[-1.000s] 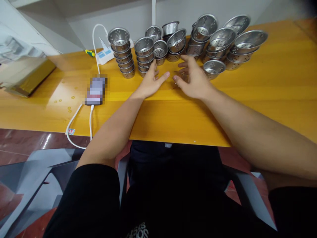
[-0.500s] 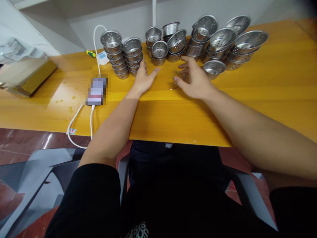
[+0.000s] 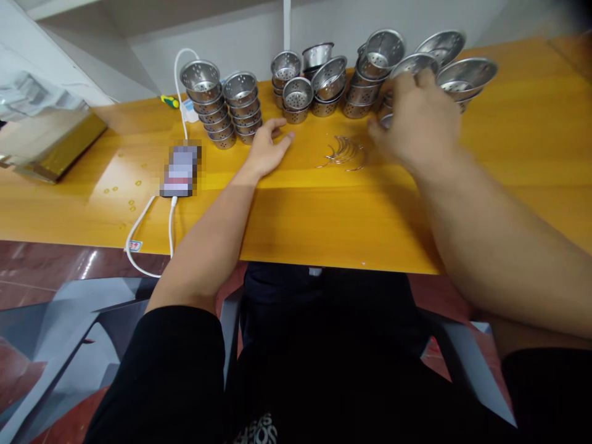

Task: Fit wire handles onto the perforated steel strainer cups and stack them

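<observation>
The left hand [image 3: 267,149] is curving open beside stacked silvery perforated metal cups [image 3: 245,110]; the right hand [image 3: 419,120] (blurred, its grip impossible to tell) is partly covering a small silvery metal cup [image 3: 386,121].

Bright, fairly even light across the bench [image 3: 324,228] — it glints off the metal cups [image 3: 203,92] and leaves a pale sheen toward the left. There's a white streak of glare on the floor [image 3: 87,265]! Soft shadow lies beside the right forearm [image 3: 499,228], and the right grip [image 3: 416,120] smears with motion blur. The phone [image 3: 180,171] is pixelated, the shirt [image 3: 324,364] sinks almost to black — and the top right corner is dark, out of focus.
</observation>
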{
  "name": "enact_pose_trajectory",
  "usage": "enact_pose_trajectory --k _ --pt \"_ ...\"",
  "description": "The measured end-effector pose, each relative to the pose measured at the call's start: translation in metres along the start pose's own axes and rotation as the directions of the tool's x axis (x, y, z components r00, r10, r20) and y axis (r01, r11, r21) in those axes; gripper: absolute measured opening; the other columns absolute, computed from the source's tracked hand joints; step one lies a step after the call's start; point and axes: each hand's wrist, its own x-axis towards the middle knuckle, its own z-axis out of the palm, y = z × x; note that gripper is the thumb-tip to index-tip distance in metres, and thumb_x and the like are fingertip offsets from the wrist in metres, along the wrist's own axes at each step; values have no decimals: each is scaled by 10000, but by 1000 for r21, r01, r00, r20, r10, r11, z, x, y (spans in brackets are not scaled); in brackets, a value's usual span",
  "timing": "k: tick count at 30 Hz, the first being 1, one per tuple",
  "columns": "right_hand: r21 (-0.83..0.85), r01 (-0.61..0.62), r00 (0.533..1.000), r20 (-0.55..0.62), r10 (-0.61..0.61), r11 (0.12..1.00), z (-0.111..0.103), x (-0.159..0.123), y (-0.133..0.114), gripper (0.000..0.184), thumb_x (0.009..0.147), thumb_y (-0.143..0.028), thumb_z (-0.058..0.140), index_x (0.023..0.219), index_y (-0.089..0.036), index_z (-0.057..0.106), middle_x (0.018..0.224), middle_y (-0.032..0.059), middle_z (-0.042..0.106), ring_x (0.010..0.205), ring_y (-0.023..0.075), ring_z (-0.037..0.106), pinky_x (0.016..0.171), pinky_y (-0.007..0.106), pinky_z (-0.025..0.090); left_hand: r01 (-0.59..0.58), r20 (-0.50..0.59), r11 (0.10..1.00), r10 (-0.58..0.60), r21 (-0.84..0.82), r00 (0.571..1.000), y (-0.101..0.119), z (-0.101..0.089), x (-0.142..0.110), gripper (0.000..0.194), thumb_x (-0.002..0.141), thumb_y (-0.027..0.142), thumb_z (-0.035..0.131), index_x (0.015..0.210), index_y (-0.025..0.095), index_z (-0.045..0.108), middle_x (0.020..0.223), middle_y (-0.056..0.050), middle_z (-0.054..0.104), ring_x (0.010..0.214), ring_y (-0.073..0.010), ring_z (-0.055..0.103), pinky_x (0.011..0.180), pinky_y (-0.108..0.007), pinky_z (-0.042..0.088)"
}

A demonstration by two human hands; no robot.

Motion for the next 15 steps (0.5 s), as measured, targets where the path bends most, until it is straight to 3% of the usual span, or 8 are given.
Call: enact_pose_trajectory --k 3,5,7,10,12,15 --pt "13 -154 976 157 150 988 6 15 40 771 852 -922 835 1206 -245 731 1323 246 733 1368 703 617 1089 1012 459 -24 -6 1000 24 2 1000 1 0 0 570 925 542 833 1398 257 693 1606 -134 735 1513 -349 680 1409 -562 483" --pt "51 -151 970 201 138 987 11 22 59 866 745 -1082 775 1046 -272 733 1208 228 751 1372 731 594 1056 1061 417 -36 -10 999 36 7 999 2 -1 0 541 925 558 822 1372 278 703 1579 -123 749 1490 -347 686 1401 -564 482" --pt "64 -139 969 217 122 988 11 22 62 890 732 -1143 690 983 -291 733 1205 226 744 1386 740 575 1046 1081 386 -41 1 999 41 9 999 5 0 -2 562 932 588 812 1386 277 697 1586 -137 735 1498 -357 679 1398 -572 474" --pt "90 -59 976 214 38 994 1 14 38 789 892 -1078 551 1000 -323 752 1258 198 742 1414 680 590 1133 1031 390 -53 49 998 54 -18 997 15 2 -8 689 936 660 816 1475 265 648 1668 -157 667 1558 -374 649 1388 -587 473" --pt "160 88 973 198 -119 983 -5 6 14 705 985 -999 466 1037 -360 761 1300 155 749 1407 609 623 1202 954 429 -79 98 996 83 -47 992 24 5 -15 822 911 705 850 1568 289 582 1741 -151 604 1613 -377 613 1388 -585 472" --pt "339 314 905 174 -387 887 -4 -3 -15 631 1051 -904 455 1175 -369 767 1432 124 726 1421 507 634 1274 804 490 -154 181 983 169 -96 969 40 9 -25 1100 824 724 943 1716 341 426 1859 -138 470 1712 -371 520 1407 -553 460"
